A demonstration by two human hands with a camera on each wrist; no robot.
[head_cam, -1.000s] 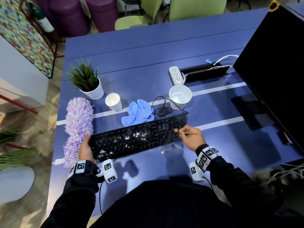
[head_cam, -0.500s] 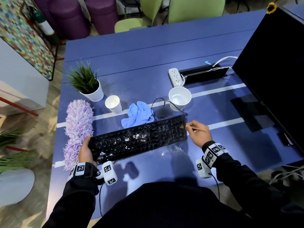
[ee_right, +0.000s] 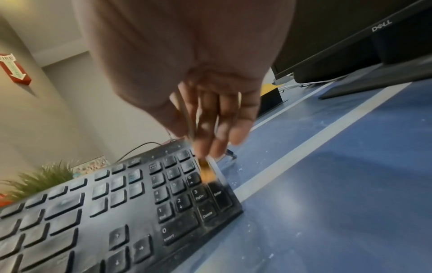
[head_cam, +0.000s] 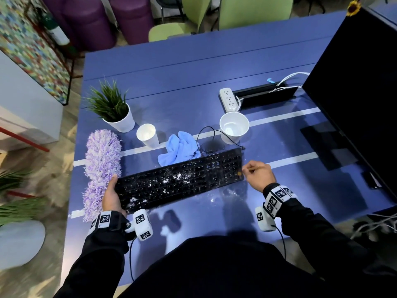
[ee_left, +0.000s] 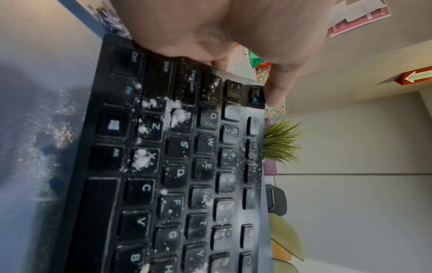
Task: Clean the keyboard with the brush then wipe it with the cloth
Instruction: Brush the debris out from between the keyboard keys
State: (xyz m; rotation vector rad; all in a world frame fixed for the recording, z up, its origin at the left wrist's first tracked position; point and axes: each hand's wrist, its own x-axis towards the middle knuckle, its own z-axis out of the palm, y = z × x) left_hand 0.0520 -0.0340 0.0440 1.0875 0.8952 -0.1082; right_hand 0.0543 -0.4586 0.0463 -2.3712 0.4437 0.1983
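A black keyboard (head_cam: 180,179) (ee_left: 177,166) (ee_right: 117,212) lies slantwise on the blue table, dusted with white powder over its left and middle keys. My left hand (head_cam: 111,195) (ee_left: 233,37) grips its left end, thumb on the key side. My right hand (head_cam: 256,173) (ee_right: 210,114) pinches a thin brush (ee_right: 207,170) with an orange ferrule. The bristles touch the number pad's right edge near the Enter key. A crumpled light blue cloth (head_cam: 179,147) lies just behind the keyboard's middle.
A purple fluffy duster (head_cam: 101,166) lies left of the keyboard. Behind stand a small white cup (head_cam: 147,134), a potted plant (head_cam: 111,108), a larger white cup (head_cam: 234,126) and a power strip (head_cam: 228,100). A black monitor (head_cam: 361,93) fills the right. White powder speckles the table (head_cam: 225,192) near the keyboard's front.
My right hand with the brush went from the number pad out past the keyboard's right end, and now has the bristles back on the pad's right edge. The left hand kept its hold.
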